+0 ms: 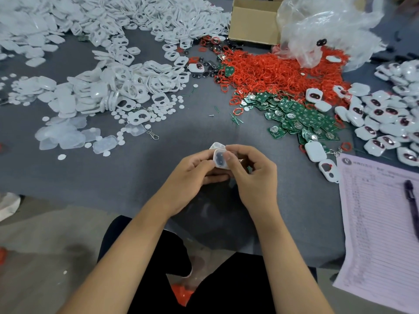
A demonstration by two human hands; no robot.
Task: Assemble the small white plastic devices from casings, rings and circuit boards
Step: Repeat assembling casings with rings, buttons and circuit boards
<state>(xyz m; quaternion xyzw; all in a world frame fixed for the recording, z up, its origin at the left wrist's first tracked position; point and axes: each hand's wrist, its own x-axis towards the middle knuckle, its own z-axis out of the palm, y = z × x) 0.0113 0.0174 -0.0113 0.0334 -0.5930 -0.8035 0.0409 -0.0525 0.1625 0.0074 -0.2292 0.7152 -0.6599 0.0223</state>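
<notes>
My left hand (195, 169) and my right hand (254, 171) meet over the near middle of the grey table, both gripping a small white casing (219, 157) with a dark opening facing up. My right thumb presses on its right edge. A second white piece (217, 145) sticks out just behind it. Loose white casings (127, 80) lie heaped at the left and far side. A pile of red rings (272, 71) sits at the far right, with green circuit boards (301, 118) in front of it. Assembled white devices (385, 118) lie at the right edge.
A cardboard box (251, 21) and a clear plastic bag (328, 28) stand at the far right. A lined paper sheet (381, 223) with a dark pen (412, 207) lies at the near right. Small white discs (158, 112) and a metal clasp (154, 134) are scattered left of centre.
</notes>
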